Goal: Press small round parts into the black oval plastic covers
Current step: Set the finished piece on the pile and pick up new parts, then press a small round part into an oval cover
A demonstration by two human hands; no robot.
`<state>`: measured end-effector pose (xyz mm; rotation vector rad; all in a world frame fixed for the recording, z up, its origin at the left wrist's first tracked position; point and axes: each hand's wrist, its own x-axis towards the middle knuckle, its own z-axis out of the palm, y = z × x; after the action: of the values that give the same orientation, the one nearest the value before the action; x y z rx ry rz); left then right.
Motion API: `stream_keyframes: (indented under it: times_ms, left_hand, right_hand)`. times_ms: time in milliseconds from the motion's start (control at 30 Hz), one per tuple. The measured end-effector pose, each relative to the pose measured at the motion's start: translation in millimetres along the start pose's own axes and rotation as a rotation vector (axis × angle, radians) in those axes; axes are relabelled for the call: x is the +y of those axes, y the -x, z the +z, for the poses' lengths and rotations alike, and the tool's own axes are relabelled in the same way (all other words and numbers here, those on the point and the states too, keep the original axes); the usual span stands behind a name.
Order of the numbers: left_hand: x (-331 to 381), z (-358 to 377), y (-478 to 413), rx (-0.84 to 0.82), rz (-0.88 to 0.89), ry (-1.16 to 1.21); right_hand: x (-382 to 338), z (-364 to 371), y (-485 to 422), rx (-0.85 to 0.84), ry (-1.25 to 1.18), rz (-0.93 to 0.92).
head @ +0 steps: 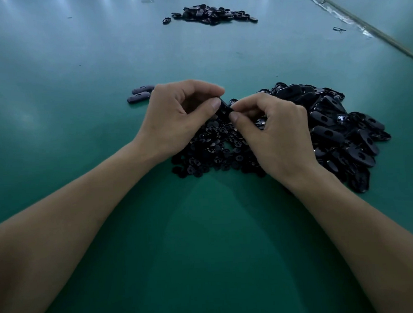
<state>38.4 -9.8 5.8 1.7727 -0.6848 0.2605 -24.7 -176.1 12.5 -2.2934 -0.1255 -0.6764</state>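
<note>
Head view: the left hand [175,115] pinches 1 black oval cover [224,108] by its end. The right hand [275,134] pinches its other side, probably to seat a round part. Both work just above the heap of round parts [212,151], so the supply is close. 2 covers [139,95] lie apart at the left, likely finished.

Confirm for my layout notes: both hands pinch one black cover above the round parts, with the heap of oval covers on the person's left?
Wrong side: the head view shows the heap of oval covers on the person's right, beside the right hand. The rest holds.
</note>
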Motion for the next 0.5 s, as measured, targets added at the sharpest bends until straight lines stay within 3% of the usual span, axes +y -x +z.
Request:
stream_keyframes:
  times_ms: [333, 500]
  left_hand:
    - [-3.1, 0.2, -1.3, 0.005, -0.033, 0.025]
    - [-5.7, -1.6, -4.4, 0.092, -0.08, 0.042]
  right_hand:
    - [1.4, 0.1, -0.8, 0.065, 0.04, 0.041]
    - [2.2, 3.0, 3.7, -0.143, 0.306, -0.032]
